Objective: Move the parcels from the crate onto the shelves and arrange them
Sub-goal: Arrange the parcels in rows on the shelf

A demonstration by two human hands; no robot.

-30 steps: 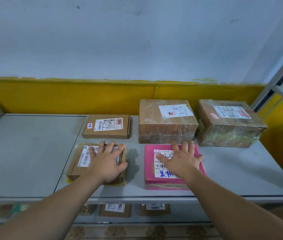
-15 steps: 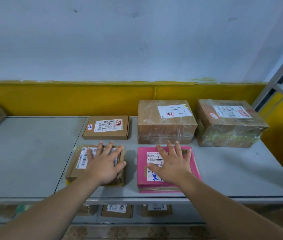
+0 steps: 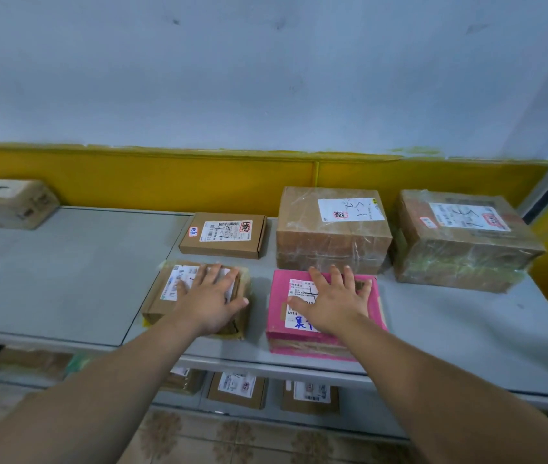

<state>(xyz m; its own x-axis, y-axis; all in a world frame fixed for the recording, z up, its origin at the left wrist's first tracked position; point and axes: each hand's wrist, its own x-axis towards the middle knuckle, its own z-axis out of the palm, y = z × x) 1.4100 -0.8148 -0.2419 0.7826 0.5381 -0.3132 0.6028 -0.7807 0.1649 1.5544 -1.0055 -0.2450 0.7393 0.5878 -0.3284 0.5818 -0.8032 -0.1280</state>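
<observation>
On the grey shelf a flat brown taped parcel lies near the front edge. My left hand rests flat on top of it, fingers spread, covering much of its label. Just to its right lies a pink parcel with a white label and blue writing. My right hand lies flat on that one, fingers spread. Neither hand grips anything. No crate is in view.
Behind the two parcels stand a thin brown box, a tall taped box and a wrapped box against the yellow wall band. Another box sits far left. Several parcels lie on the lower shelf.
My right hand has slid the pink parcel to the left, closer to the brown parcel. My left hand stays on the brown parcel.
</observation>
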